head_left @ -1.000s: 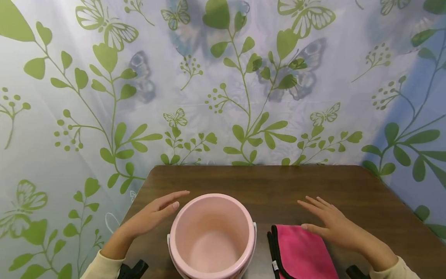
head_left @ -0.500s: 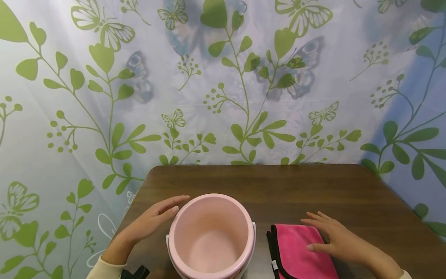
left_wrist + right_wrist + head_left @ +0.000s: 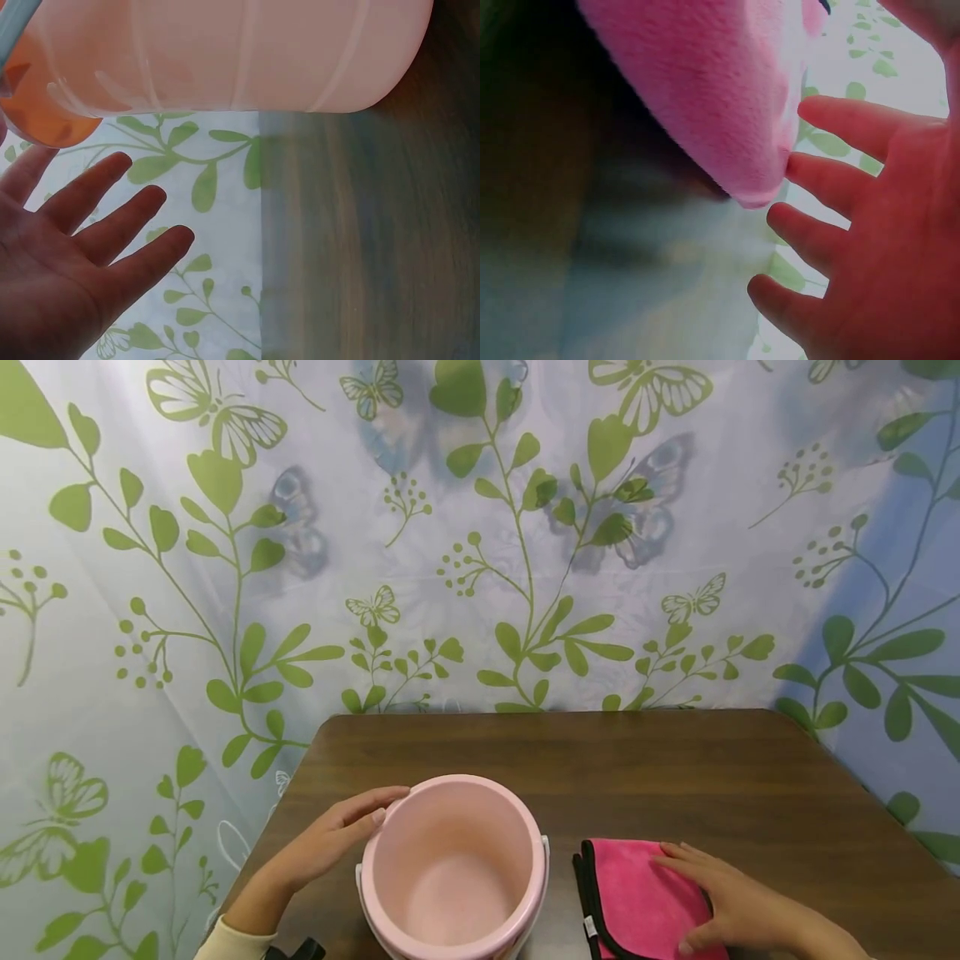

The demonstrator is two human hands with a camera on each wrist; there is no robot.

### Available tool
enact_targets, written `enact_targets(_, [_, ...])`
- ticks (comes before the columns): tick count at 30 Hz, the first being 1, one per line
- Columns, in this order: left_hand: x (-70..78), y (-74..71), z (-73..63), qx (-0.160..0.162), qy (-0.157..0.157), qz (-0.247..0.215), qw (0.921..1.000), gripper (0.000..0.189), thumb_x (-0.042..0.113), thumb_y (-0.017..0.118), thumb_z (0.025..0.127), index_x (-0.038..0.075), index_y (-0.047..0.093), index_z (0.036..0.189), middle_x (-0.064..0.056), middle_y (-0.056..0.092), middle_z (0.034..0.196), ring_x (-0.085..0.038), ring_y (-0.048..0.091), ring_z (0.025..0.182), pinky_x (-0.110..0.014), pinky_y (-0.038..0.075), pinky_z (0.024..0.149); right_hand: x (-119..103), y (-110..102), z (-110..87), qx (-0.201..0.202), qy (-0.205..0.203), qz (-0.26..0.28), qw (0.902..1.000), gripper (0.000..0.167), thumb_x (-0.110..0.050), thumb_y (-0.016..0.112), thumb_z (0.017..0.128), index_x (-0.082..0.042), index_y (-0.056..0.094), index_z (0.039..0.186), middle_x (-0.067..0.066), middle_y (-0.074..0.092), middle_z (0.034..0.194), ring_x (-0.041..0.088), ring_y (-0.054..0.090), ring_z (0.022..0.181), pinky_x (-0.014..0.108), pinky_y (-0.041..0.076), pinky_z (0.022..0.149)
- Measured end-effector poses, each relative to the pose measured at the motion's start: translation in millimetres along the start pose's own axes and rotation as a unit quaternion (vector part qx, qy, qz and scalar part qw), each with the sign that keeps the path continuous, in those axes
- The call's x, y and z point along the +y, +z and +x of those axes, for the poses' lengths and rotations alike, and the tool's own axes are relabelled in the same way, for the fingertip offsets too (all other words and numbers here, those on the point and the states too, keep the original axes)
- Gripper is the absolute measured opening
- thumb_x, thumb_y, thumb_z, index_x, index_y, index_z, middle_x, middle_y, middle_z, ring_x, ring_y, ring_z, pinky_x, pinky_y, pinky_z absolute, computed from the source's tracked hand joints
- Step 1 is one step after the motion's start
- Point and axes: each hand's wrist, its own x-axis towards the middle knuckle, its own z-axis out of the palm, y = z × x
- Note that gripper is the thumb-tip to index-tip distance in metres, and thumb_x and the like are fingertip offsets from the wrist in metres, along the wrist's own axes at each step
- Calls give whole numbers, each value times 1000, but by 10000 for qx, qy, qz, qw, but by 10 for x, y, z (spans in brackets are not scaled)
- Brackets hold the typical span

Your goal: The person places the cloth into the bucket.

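A pink bucket (image 3: pixel 378 868) stands upright on the table in the head view, its mouth facing up and nothing visible inside. At its left rim is my left hand (image 3: pixel 322 843), fingertips at the edge; in the left wrist view the fingers (image 3: pixel 135 225) are spread and fairly straight. To the bucket's right lies a folded bright pink cloth (image 3: pixel 637 893) with black edging. Over its right side reaches my right hand (image 3: pixel 742 897), fingers extended. The right wrist view shows that hand's spread fingers (image 3: pixel 840 180) beside the fuzzy cloth, at most a fingertip meeting it.
The brown wooden table (image 3: pixel 562 747) extends behind and to both sides. A white curtain (image 3: pixel 480 568) with green leaves and butterflies hangs at its back and sides. White handle ends (image 3: pixel 546 852) attach to the bucket's sides. A small white tag (image 3: pixel 590 927) shows on the cloth's edge.
My right hand has come down and nearer to me, onto the cloth's right side. My left hand has lowered slightly to the bucket's rim. Bucket and cloth stay in place.
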Motion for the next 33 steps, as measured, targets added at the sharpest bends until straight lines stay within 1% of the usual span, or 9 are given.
enact_targets(2, [-3, 17, -5, 15, -45, -98, 9999, 40, 13, 44, 110, 12, 51, 149, -13, 53, 146, -13, 53, 129, -27, 46, 100, 0, 11, -12, -64, 116, 138, 9998, 97, -35, 93, 69, 1, 48, 148, 36, 35, 150, 66, 32, 129, 63, 53, 82])
enact_targets(4, [-13, 37, -9, 19, -92, -224, 9997, 41, 14, 44, 110, 12, 50, 150, -14, 52, 147, -14, 54, 129, -28, 47, 99, -4, 31, -26, -125, 272, 377, 9988, 101, -33, 93, 68, 1, 44, 150, 36, 32, 152, 63, 35, 127, 48, 58, 79])
enact_targets(7, [-34, 67, -18, -9, -145, -410, 9991, 41, 14, 44, 110, 11, 48, 151, -16, 49, 149, -16, 54, 129, -29, 47, 99, -12, 68, -48, -159, 415, 519, 9977, 103, -34, 92, 69, -1, 42, 152, 34, 29, 155, 60, 36, 128, 34, 57, 74])
enact_targets(9, [-46, 83, -23, 3, -135, -486, 9987, 42, 13, 43, 110, 11, 47, 151, -17, 49, 149, -16, 54, 129, -29, 47, 99, -17, 89, -58, -138, 437, 448, 9979, 102, -35, 92, 69, -2, 43, 152, 32, 30, 156, 59, 36, 130, 36, 57, 74])
enact_targets(13, [-51, 111, -32, 55, -95, -640, 9979, 42, 13, 42, 110, 9, 45, 152, -21, 48, 148, -17, 55, 127, -30, 48, 98, -11, 98, -58, 45, 293, -249, 9993, 98, -43, 90, 70, -3, 48, 149, 27, 39, 153, 53, 41, 131, 42, 57, 79])
enact_targets(16, [-38, 133, -35, 46, -146, -858, 9962, 43, 14, 41, 111, 7, 42, 153, -24, 46, 148, -19, 57, 125, -34, 51, 95, 6, 93, -50, 308, 93, -872, 9957, 96, -48, 90, 68, -3, 54, 145, 24, 48, 147, 47, 48, 127, 44, 55, 84])
enact_targets(20, [-15, 163, -40, -3, -296, -1180, 9926, 45, 16, 39, 111, 7, 39, 155, -26, 44, 148, -24, 58, 124, -40, 54, 93, 29, 99, -47, 603, -155, -1371, 9886, 91, -51, 91, 66, -5, 61, 139, 20, 56, 139, 43, 54, 121, 45, 54, 88])
enact_targets(26, [1, 204, -62, -60, -425, -1469, 9882, 46, 16, 38, 112, 5, 35, 156, -28, 42, 148, -29, 57, 125, -42, 55, 92, 47, 116, -59, 715, -315, -1662, 9830, 83, -54, 88, 68, -9, 65, 133, 15, 61, 133, 39, 58, 115, 44, 55, 86])
enact_targets(33, [-3, 240, -88, -68, -332, -1536, 9876, 46, 15, 37, 112, 5, 34, 157, -28, 43, 148, -29, 57, 125, -43, 55, 90, 33, 73, -52, 595, -78, -1705, 9835, 72, -51, 87, 72, -10, 68, 128, 9, 68, 122, 36, 62, 108, 56, 56, 82])
